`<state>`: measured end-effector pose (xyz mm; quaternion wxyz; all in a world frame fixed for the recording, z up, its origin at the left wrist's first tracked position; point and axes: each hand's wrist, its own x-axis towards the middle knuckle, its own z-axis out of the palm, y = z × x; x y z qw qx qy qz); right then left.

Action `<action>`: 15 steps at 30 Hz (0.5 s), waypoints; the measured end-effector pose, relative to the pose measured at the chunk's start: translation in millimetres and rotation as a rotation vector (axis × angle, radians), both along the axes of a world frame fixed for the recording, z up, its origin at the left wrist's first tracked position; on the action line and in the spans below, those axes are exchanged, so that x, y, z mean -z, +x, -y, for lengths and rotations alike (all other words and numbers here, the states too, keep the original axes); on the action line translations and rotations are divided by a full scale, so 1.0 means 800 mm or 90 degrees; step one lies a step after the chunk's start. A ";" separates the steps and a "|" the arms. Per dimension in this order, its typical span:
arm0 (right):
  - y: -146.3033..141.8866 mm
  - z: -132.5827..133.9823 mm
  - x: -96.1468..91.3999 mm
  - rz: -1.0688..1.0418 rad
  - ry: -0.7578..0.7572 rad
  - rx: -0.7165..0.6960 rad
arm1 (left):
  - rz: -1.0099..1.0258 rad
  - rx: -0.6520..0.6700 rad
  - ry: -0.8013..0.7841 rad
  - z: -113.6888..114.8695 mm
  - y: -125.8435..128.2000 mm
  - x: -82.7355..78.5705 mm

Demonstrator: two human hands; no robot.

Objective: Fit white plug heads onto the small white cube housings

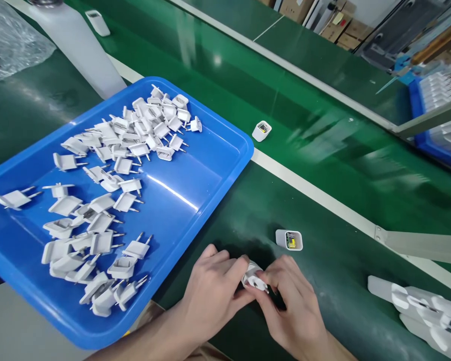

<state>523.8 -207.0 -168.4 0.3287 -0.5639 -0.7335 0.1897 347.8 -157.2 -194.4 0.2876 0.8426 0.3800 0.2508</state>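
We have a white two-pin plug cap pinched between the fingertips of both hands, low over the green mat at its near edge. Our left hand grips the body and our right hand closes on the pin end. We seem to be turning it into position, though our fingers hide most of it. Just beyond lies an open charger housing, clear of both hands. Joining the two would call for squaring the cap to that opening. The blue tray of loose caps sits to the left, and a second housing lies farther off.
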 end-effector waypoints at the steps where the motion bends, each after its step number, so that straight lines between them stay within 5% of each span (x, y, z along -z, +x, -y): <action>1: -0.001 0.000 -0.001 0.002 -0.005 -0.001 | -0.002 0.003 0.002 0.000 0.000 0.000; 15: -0.002 0.001 -0.015 0.005 -0.061 0.039 | -0.021 0.002 0.019 0.002 0.001 0.001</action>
